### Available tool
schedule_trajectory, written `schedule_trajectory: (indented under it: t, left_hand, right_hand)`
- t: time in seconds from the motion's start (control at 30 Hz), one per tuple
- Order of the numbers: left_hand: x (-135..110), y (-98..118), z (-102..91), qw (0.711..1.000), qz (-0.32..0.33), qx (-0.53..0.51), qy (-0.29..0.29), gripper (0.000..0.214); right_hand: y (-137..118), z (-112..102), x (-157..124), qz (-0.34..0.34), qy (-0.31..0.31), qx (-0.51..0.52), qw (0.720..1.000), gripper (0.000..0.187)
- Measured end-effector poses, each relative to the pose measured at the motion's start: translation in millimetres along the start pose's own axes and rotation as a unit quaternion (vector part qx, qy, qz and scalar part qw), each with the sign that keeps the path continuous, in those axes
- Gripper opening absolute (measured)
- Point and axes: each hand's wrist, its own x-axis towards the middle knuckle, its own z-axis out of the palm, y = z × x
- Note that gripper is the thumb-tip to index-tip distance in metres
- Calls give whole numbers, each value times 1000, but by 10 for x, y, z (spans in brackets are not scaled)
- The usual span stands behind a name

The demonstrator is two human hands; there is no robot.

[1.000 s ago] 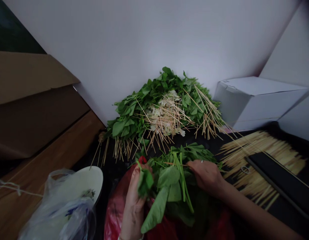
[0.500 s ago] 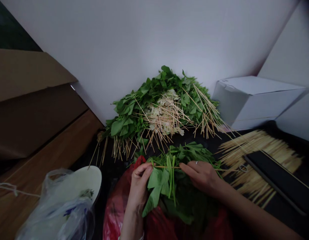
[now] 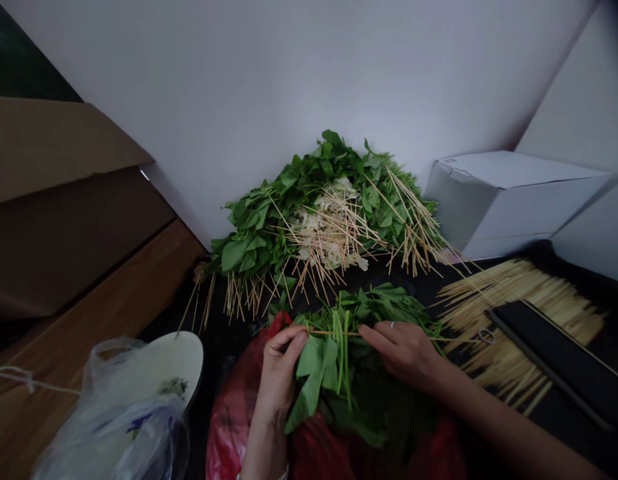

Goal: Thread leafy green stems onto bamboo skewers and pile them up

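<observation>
My left hand point(image 3: 283, 357) pinches a leafy green stem point(image 3: 309, 329) between thumb and fingers, at the left end of a wooden skewer point(image 3: 353, 334). Closed around that skewer from the other side is my right hand point(image 3: 406, 350), which wears a ring; the skewer's far end sticks out to the right. Several green stems point(image 3: 343, 353) hang on the skewer between my hands, and a broad leaf point(image 3: 309, 363) droops below my left fingers. Loose greens point(image 3: 389, 303) lie under and behind, over a red plastic bag point(image 3: 233, 413).
At the back, skewered greens point(image 3: 289, 180) and pale leaf skewers point(image 3: 333, 227) are heaped against the wall. Bare skewers point(image 3: 553, 293) lie on the right under a dark phone point(image 3: 553, 360), beside a white box point(image 3: 519, 207). A white bowl point(image 3: 186, 353) and clear plastic bag point(image 3: 109, 427) stand left.
Almost nothing differs. Both hands keep their hold on the stem and skewer, with only a very slight shift of the left hand to the right.
</observation>
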Motion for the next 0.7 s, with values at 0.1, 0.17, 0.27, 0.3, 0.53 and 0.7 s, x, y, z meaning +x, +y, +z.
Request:
schedule_trajectory:
  t: [0.1,0.17,0.27,0.3,0.53,0.7]
  left_hand:
    - [21,-21,-24,999,22,28,-2,24]
    - [34,-27,-33,998,40,50,-5,21]
    - [43,-15,-31,994,73,86,-11,17]
    - [43,-7,-27,991,84,99,-12,16]
    - [34,35,-2,977,119,176,-14,11]
    - [31,19,12,977,112,180,-17,13]
  right_hand:
    - [2,9,-8,3,-6,-2,1000,34]
    - [1,10,-8,2,-11,-2,1000,34]
    - [-5,4,-1,8,-19,0,1000,35]
    - [-7,0,2,10,-24,1,1000,35]
    - [-12,0,1,11,-33,5,999,37]
    - [-15,18,-13,16,-36,5,999,37]
